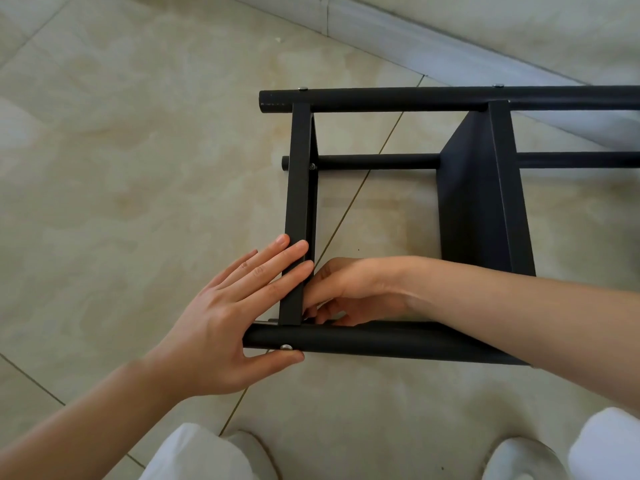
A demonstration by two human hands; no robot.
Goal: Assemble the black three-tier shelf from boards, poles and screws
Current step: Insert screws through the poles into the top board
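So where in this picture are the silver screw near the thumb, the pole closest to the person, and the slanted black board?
silver screw (pixel 286 347), head view, on its round head.
near pole (pixel 363 341), head view, midway along its bare top.
slanted board (pixel 467 202), head view, on its flat dark face.

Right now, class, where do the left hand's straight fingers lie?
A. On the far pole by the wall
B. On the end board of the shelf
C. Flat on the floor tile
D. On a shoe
B: the left hand lays straight fingers across the end board, its thumb under the near pole.
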